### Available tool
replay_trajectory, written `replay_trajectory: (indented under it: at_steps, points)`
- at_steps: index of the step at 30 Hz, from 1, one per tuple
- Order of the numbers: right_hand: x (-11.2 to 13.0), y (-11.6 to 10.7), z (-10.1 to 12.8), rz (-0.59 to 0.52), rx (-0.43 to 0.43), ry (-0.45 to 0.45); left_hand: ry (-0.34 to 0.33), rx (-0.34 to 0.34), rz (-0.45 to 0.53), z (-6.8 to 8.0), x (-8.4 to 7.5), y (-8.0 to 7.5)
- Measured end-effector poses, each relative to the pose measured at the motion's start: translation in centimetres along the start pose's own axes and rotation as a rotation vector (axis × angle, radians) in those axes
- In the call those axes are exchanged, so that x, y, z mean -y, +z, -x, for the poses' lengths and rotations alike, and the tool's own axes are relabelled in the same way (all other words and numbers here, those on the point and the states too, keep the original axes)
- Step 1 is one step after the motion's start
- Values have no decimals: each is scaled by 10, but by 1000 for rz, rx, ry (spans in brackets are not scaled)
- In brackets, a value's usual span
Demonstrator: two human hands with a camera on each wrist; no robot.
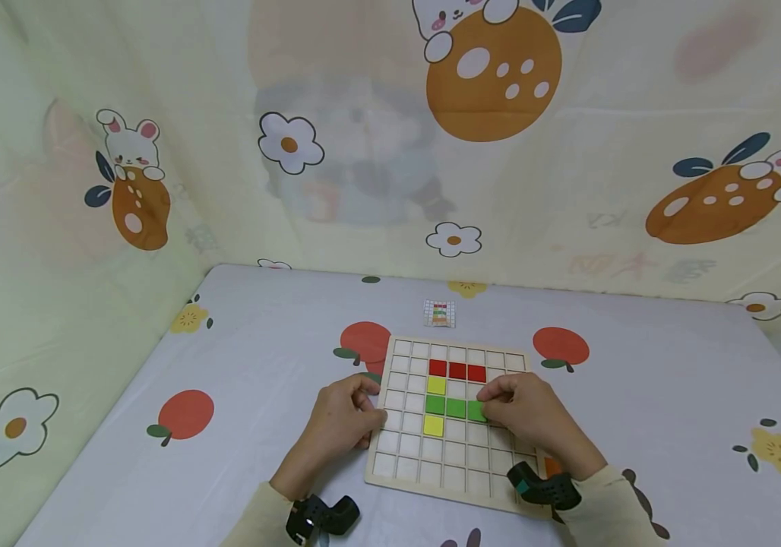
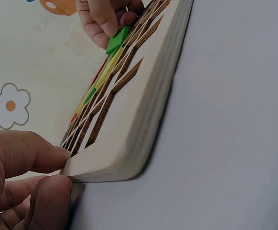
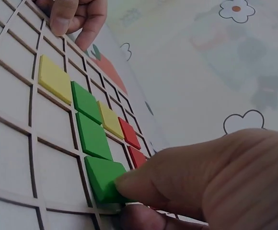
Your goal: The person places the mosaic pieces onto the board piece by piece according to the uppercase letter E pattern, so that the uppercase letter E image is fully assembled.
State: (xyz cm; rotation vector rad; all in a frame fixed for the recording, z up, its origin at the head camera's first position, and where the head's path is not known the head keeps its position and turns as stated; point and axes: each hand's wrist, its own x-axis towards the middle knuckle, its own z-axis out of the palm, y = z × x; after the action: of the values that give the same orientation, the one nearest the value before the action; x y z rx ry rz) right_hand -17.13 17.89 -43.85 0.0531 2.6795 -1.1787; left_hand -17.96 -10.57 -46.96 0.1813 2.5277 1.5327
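While the wooden grid board (image 1: 455, 486) lies flat on the fruit-print cloth (image 1: 240, 425), its near edge tilted slightly down to the right, the left hand (image 1: 341, 425) pinches its left rim between curled thumb and fingers. The right hand (image 1: 526, 416) pinches a green tile (image 3: 103, 178) with thumb and fingertip at the right end of a row of three green tiles running left to right across the board's middle. Red tiles (image 1: 457, 370) sit above, yellow tiles (image 1: 434, 405) beside. A small pattern card (image 1: 439, 313) lies beyond the board.
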Motion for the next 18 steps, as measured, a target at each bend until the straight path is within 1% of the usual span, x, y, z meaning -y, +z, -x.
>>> replay_trajectory:
  at_steps: [9,18]
  points:
    - [0,1,2,40,20,-21,1,1,-4,0,0,-1]
    - [2,1,4,77,9,-36,8,3,-4,1,0,-2]
